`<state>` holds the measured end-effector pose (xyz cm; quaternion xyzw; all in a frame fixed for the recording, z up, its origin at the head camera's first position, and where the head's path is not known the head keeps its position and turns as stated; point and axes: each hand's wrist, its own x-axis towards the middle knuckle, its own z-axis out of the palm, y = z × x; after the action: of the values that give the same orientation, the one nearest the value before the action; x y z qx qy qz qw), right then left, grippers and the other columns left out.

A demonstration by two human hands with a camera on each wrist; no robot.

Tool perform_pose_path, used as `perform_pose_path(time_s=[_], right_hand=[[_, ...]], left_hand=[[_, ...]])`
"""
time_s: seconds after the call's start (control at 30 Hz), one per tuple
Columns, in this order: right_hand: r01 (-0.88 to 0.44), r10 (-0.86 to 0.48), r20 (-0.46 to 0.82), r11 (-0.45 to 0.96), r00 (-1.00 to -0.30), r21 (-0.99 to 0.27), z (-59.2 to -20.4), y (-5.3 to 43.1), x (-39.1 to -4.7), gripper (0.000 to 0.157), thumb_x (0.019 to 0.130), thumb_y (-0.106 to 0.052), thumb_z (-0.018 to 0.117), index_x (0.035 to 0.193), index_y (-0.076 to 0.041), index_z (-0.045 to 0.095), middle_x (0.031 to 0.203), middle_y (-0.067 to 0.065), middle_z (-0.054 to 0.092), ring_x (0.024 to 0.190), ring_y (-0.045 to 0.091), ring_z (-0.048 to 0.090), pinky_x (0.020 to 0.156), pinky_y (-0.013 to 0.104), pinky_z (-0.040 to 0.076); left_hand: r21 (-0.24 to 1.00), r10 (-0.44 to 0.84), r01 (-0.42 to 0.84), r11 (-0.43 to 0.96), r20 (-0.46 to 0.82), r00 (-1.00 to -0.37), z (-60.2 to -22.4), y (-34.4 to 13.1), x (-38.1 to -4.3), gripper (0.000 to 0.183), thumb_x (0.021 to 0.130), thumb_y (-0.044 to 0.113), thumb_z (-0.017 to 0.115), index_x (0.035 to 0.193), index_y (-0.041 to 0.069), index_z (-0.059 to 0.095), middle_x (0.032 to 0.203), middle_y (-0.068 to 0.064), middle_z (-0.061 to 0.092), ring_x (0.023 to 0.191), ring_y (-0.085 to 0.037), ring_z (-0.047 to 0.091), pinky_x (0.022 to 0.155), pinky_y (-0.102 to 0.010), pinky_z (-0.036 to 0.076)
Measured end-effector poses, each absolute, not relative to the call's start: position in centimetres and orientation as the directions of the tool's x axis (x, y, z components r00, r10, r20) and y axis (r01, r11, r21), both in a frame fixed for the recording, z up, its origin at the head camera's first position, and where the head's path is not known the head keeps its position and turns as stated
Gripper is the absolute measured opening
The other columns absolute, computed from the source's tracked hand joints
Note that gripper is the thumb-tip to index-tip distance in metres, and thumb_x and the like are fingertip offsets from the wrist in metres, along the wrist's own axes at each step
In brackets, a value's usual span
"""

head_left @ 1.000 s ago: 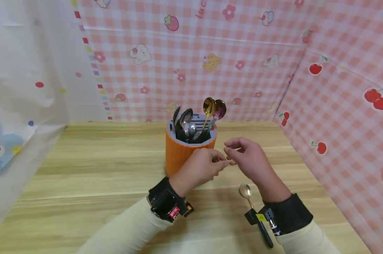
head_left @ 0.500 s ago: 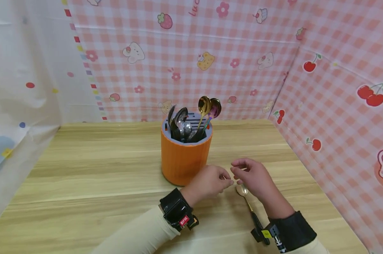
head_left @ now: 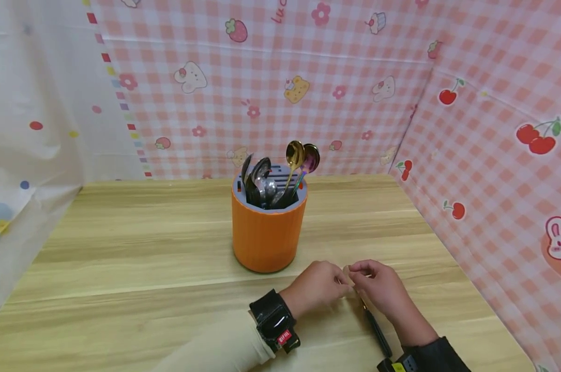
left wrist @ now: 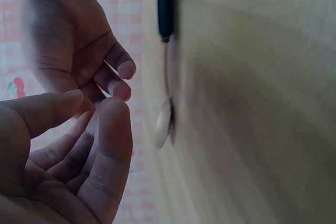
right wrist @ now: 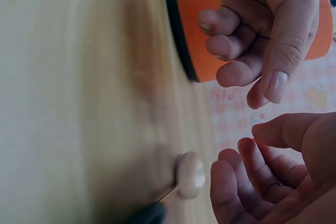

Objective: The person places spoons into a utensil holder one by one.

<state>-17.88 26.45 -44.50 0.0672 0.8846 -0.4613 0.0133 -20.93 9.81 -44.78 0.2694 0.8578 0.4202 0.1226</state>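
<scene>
Both hands hover close together over the table's front right, fingertips nearly meeting. My left hand (head_left: pixel 319 284) has loosely bent fingers and no object shows in it. Bent just as loosely, the right hand (head_left: pixel 383 287) also shows nothing held. Under them on the wood lies a spoon with a dark handle (head_left: pixel 377 330); in the head view the hands partly hide its bowl. The right wrist view shows the pale gold spoon bowl (right wrist: pixel 191 176) apart from the fingers. Behind the left hand stands an orange cutlery holder (head_left: pixel 268 237) with a grey slotted top.
Silver spoons (head_left: pixel 261 170), a gold spoon (head_left: pixel 294 153) and a purple spoon (head_left: pixel 311 157) stand in the holder, bowls up. Pink checked cloth (head_left: pixel 261 77) covers the back and right walls. The wooden table (head_left: pixel 136 258) extends left of the holder.
Both hands have come down and toward me, from beside the holder to above the lying spoon. The holder appears slightly further left as the head view shifts.
</scene>
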Motion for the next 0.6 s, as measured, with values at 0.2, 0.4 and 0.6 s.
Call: perform_pose_path(time_s=[0.2,0.4,0.6], right_hand=[[0.167,0.141,-0.106,0.54,-0.984,-0.825,-45.8,27.3,-17.1,0.022,0.092,-0.012,0.065,0.108,0.002,0.066,0.091,0.012,0.066,0.069,0.018,0.061,0.056,0.03,0.053],[0.199,0.163,-0.13,0.534,-0.978,-0.822,-46.7,28.0,-16.7,0.021,0.091,-0.01,0.065,0.107,0.003,0.066,0.091,0.013,0.066,0.069,0.019,0.062,0.058,0.03,0.054],[0.232,0.193,-0.15,0.537,-0.97,-0.811,-47.6,28.2,-16.7,0.02,0.09,-0.009,0.065,0.106,0.002,0.067,0.09,0.011,0.066,0.07,0.018,0.061,0.058,0.029,0.054]], left_hand=[[0.792,0.592,0.381,0.477,0.03,-0.805,-45.8,10.6,-20.2,0.012,0.085,0.019,0.074,0.074,0.015,0.072,0.051,0.01,0.055,0.039,-0.002,0.048,0.041,-0.018,0.039],[0.8,0.602,0.359,0.482,-0.004,-0.799,-46.6,11.4,-19.8,0.012,0.086,0.018,0.072,0.074,0.015,0.072,0.049,0.011,0.051,0.037,-0.003,0.046,0.038,-0.018,0.038],[0.797,0.602,0.35,0.492,-0.022,-0.798,-47.1,11.7,-19.6,0.015,0.086,0.018,0.073,0.072,0.015,0.069,0.047,0.011,0.049,0.033,-0.002,0.044,0.035,-0.017,0.035]])
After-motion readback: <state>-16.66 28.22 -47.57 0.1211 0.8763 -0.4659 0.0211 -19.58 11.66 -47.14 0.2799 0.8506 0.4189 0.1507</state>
